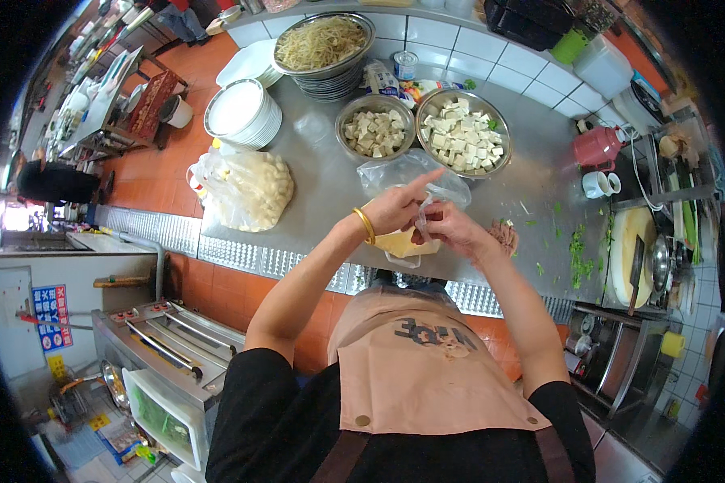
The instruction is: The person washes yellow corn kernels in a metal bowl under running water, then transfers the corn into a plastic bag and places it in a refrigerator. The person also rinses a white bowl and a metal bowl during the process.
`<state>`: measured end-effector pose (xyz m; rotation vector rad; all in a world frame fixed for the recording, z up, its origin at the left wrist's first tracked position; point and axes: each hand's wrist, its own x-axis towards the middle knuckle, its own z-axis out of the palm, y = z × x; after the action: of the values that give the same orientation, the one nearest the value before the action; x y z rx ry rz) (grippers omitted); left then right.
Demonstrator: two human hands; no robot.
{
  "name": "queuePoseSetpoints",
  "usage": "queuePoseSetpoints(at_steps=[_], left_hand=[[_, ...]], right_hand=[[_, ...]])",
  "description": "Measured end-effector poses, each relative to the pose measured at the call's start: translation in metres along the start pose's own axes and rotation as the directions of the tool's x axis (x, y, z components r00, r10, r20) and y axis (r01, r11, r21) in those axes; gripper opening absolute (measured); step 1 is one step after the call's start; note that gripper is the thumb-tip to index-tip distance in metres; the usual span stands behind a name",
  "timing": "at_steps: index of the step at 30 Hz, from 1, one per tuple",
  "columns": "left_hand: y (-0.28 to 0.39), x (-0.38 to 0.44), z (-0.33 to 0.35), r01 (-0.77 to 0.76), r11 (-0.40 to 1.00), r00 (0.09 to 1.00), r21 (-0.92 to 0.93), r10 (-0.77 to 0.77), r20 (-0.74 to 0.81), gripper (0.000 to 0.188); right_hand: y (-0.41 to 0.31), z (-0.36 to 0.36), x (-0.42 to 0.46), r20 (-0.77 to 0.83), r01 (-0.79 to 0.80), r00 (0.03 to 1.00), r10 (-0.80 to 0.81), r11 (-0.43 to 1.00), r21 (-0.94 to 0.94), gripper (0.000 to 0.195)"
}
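Note:
My left hand [396,210], with a gold bangle at its wrist, and my right hand [450,226] meet over the steel table [314,226]. Both pinch a twisted piece of clear plastic [423,220] between them; my left index finger points out. Below them lies a plastic bag with something yellow [405,244] in it. Just beyond spreads an empty-looking clear plastic bag [386,175]. Two steel bowls of white tofu cubes, a smaller one [376,127] and a larger one [464,136], stand behind it. A crumpled brownish cloth [504,236] lies beside my right hand.
At left are a bag of pale cylindrical pieces [251,190], stacked white plates [241,115] and a bowl of bean sprouts [323,43]. At right are green scraps [579,256], white cups [597,184], a red jug [597,147] and a cleaver [637,265] on a round chopping board [622,241].

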<state>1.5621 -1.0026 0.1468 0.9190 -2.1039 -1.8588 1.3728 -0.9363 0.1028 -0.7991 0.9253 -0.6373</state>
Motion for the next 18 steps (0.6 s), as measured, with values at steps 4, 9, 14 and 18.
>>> queuePoseSetpoints(at_steps=[4,9,14,18], left_hand=[[-0.026,-0.002,-0.001,-0.182,0.983,0.978,-0.022,0.179,-0.110,0.069],[-0.082,-0.011,0.017,-0.172,0.921,0.965,-0.350,0.087,-0.247,0.059],[-0.127,-0.033,0.026,-0.014,0.974,0.893,-0.224,-0.089,-0.442,0.029],[-0.135,-0.044,0.042,0.207,0.978,0.849,0.011,-0.173,-0.500,0.016]], right_hand=[[0.000,-0.015,0.002,-0.044,0.110,0.992,-0.122,0.971,-0.212,0.015],[0.022,-0.036,0.030,-0.255,0.043,0.967,-0.010,0.991,0.124,0.010],[0.044,-0.052,0.064,-0.431,0.115,0.893,0.126,0.864,0.491,0.014],[0.061,-0.057,0.085,-0.508,0.130,0.835,0.211,0.822,0.554,0.015]])
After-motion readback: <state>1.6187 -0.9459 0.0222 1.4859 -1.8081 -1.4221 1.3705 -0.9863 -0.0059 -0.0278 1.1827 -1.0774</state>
